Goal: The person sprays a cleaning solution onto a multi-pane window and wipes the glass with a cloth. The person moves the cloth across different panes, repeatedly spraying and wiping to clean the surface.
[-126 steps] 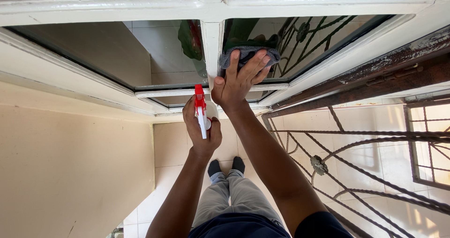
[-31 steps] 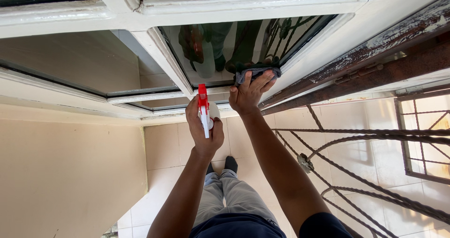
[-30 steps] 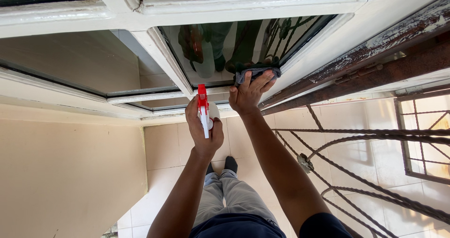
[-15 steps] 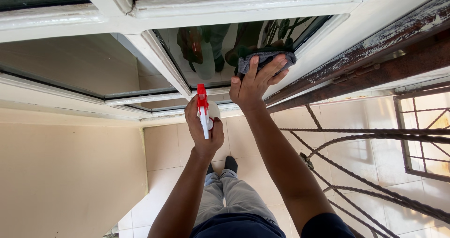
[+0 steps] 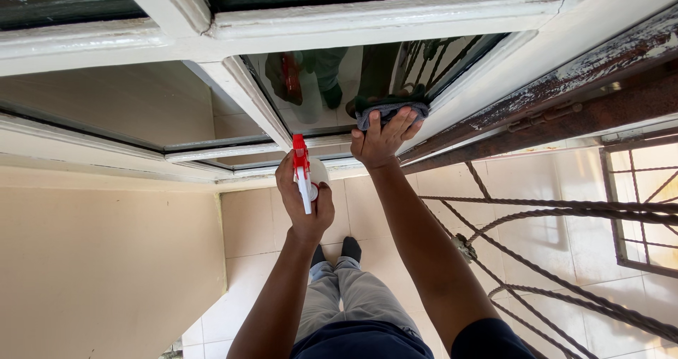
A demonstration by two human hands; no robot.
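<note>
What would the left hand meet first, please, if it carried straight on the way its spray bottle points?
Probably the white window frame just beyond the spray bottle in the left hand, though depth is unclear.
</note>
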